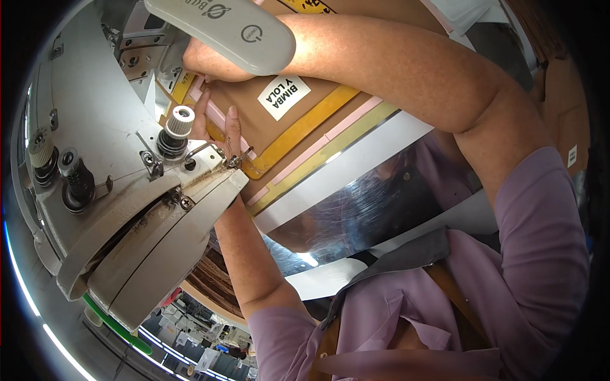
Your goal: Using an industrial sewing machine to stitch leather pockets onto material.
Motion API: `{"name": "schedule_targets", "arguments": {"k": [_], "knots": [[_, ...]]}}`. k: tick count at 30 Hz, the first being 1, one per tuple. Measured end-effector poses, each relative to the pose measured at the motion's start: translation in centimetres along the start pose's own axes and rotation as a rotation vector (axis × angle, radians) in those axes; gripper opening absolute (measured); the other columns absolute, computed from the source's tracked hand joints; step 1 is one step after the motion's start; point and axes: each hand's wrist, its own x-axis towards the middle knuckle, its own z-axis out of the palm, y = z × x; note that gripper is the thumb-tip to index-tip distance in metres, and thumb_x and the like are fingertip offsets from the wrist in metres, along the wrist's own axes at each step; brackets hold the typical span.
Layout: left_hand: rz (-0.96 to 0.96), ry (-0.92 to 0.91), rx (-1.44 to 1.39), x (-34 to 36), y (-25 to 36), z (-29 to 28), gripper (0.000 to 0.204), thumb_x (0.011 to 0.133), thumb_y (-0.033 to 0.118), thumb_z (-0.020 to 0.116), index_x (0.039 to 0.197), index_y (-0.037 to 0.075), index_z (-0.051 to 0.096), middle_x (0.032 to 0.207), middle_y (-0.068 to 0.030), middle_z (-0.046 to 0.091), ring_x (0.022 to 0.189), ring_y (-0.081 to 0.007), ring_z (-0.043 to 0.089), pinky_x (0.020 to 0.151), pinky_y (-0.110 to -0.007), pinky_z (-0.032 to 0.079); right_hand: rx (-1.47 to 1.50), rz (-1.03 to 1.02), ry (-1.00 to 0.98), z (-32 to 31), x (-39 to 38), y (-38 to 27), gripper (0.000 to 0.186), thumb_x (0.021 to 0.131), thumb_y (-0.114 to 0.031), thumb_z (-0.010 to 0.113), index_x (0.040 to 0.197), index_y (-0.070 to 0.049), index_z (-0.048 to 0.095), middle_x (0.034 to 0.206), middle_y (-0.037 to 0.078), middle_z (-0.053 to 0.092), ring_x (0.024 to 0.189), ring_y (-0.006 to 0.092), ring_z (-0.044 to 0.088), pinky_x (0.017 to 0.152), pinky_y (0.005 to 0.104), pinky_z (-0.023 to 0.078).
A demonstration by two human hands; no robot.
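My left hand (230,130) reaches behind the sewing machine head (114,171), its fingers apart against a brown panel (298,136) beside the needle area. My right hand (202,66) rests at the panel's far left part, under a grey lamp (235,41); its fingers are mostly hidden. The panel carries a white label (283,97), mustard strips (305,127), pale pink strips (337,130) and an olive strip (305,170).
A shiny metal surface (349,216) with white bands lies between my body and the panel. Tension knobs (180,120) stand on the machine. Brown pieces (559,114) and white sheets (470,13) are at upper right. A workroom with ceiling lights shows at lower left.
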Motion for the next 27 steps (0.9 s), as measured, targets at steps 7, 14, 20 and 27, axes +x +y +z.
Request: {"name": "schedule_targets", "arguments": {"k": [7,14,20,27], "knots": [[0.213,-0.056,0.181,0.6,-1.1,-0.9,0.047,0.093,0.027,0.071,0.129,-0.002,0.067,0.121,-0.0226,0.060,0.116,-0.0376,0.057,0.101,-0.048,0.046,0.009,-0.036,-0.010,0.1,-0.1,-0.3,0.027,0.097,-0.021,0.056,0.116,-0.010,0.071,0.111,0.014,0.075,0.099,0.0305,0.073,0.079,0.0417,0.060],[0.187,-0.061,0.139,0.6,-1.6,-0.4,0.046,0.092,0.026,0.072,0.128,-0.001,0.067,0.120,-0.0212,0.060,0.115,-0.0354,0.058,0.100,-0.047,0.047,-0.006,-0.098,0.025,-1.4,-1.3,-0.8,0.029,0.100,-0.022,0.051,0.118,-0.007,0.068,0.114,0.014,0.073,0.100,0.0320,0.072,0.079,0.0414,0.060],[0.172,-0.061,0.089,-0.3,-1.3,-1.0,0.045,0.091,0.025,0.074,0.128,-0.001,0.067,0.119,-0.0199,0.061,0.113,-0.0335,0.058,0.099,-0.045,0.047,0.049,-0.102,0.122,-0.8,-1.9,2.9,0.030,0.100,-0.025,0.051,0.116,-0.006,0.069,0.112,0.015,0.073,0.100,0.0304,0.072,0.079,0.0415,0.060],[0.138,-0.060,0.056,-0.7,-2.4,-1.4,0.045,0.091,0.024,0.075,0.127,-0.001,0.067,0.118,-0.0184,0.062,0.112,-0.0312,0.058,0.098,-0.043,0.047,0.006,-0.004,0.015,-5.2,-5.1,6.3,0.022,0.089,-0.026,0.066,0.088,-0.006,0.076,0.092,0.020,0.075,0.091,0.0389,0.073,0.079,0.0508,0.057]]}}
